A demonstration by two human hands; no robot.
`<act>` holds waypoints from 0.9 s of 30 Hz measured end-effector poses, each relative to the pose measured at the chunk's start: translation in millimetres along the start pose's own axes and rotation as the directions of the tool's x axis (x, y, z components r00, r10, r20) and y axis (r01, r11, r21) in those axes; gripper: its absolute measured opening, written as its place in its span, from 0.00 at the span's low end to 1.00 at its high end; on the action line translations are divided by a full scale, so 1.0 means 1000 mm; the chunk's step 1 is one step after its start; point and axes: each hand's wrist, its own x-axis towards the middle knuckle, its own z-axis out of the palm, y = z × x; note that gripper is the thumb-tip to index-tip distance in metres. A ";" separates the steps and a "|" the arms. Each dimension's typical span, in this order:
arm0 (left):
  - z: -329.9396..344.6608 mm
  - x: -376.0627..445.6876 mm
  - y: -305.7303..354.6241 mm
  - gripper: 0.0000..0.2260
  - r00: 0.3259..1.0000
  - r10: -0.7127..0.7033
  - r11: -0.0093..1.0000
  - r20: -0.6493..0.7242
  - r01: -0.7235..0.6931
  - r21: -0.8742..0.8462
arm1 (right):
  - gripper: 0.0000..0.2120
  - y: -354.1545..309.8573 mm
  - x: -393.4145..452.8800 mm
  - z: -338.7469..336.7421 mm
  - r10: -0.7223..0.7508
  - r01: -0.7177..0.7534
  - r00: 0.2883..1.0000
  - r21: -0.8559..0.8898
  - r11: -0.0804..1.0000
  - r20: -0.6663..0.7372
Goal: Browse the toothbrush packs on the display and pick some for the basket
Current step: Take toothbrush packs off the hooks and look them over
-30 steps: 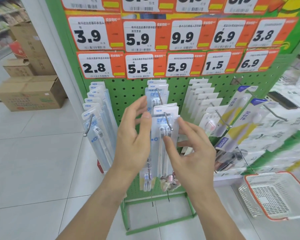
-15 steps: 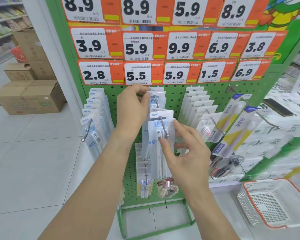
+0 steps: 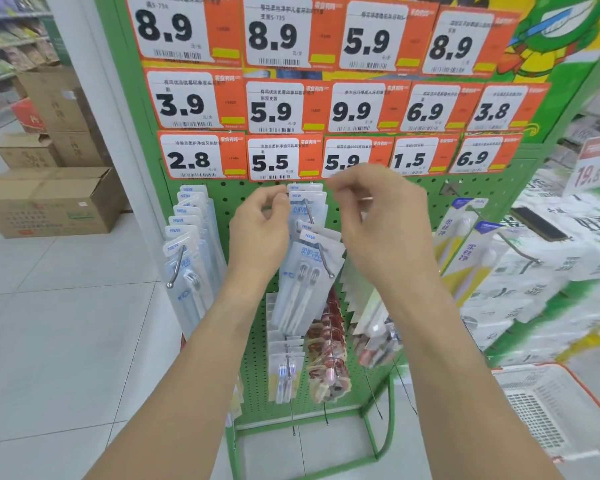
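1. Your two hands are raised side by side in front of a green pegboard point(image 3: 388, 344), at the top of its middle column of toothbrush packs point(image 3: 300, 282).
2. The packs hang on a metal hook point(image 3: 326, 263) that juts out toward you. Their long axis runs straight down, and they sit between and just below your hands.
3. Your left hand point(image 3: 258, 230) is at the column's left edge. Its curled fingers point(image 3: 278, 199) pinch the top corner of a rear pack, close to the board.
4. Your right hand point(image 3: 378, 220) hovers just right of the column, wrist bent, fingers loosely curled and grasping nothing. Its blurred fingertips point left toward the same pack tops.
5. The left hand is the nearer one. The pack must likely slide outward along the hook, toward you, to come free.
6. The basket point(image 3: 568, 452) sits low at your right, well apart from the packs. No packs show in the visible part.
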 end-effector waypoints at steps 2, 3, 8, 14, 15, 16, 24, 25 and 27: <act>-0.001 -0.005 0.000 0.11 1.000 -0.021 0.999 -0.007 0.020 -0.046 | 0.14 0.004 0.032 0.006 0.120 -0.073 0.969 -0.215 0.974 0.217; -0.001 -0.008 0.001 0.11 1.000 -0.014 0.998 -0.025 0.013 -0.059 | 0.16 0.008 0.044 0.010 0.177 -0.074 0.936 -0.321 0.944 0.305; -0.012 -0.037 0.013 0.11 0.965 0.262 0.964 -0.026 -0.263 -0.032 | 0.19 0.020 0.064 0.033 0.203 0.017 0.836 -0.395 0.919 0.509; -0.025 -0.055 0.015 0.09 0.895 0.347 0.935 0.282 -0.354 -0.025 | 0.12 0.031 0.064 0.035 0.123 0.037 0.872 -0.315 0.948 0.473; -0.026 -0.056 0.015 0.10 0.885 0.330 0.939 0.328 -0.342 -0.023 | 0.12 0.031 0.064 0.033 0.118 0.037 0.876 -0.309 0.950 0.467; -0.026 -0.058 0.015 0.11 0.874 0.320 0.941 0.365 -0.338 -0.014 | 0.12 0.032 0.064 0.033 0.119 0.032 0.879 -0.307 0.951 0.461; -0.032 -0.057 0.008 0.23 0.822 0.305 0.928 0.481 -0.371 0.046 | 0.17 0.027 0.062 0.025 0.110 0.085 0.874 -0.373 0.924 0.472; -0.032 -0.056 0.006 0.21 0.825 0.323 0.915 0.464 -0.397 0.069 | 0.18 0.025 0.061 0.023 0.120 0.081 0.875 -0.386 0.919 0.468; -0.029 -0.054 0.000 0.17 0.843 0.356 0.900 0.404 -0.425 0.094 | 0.19 0.021 0.060 0.017 0.127 0.078 0.881 -0.405 0.911 0.455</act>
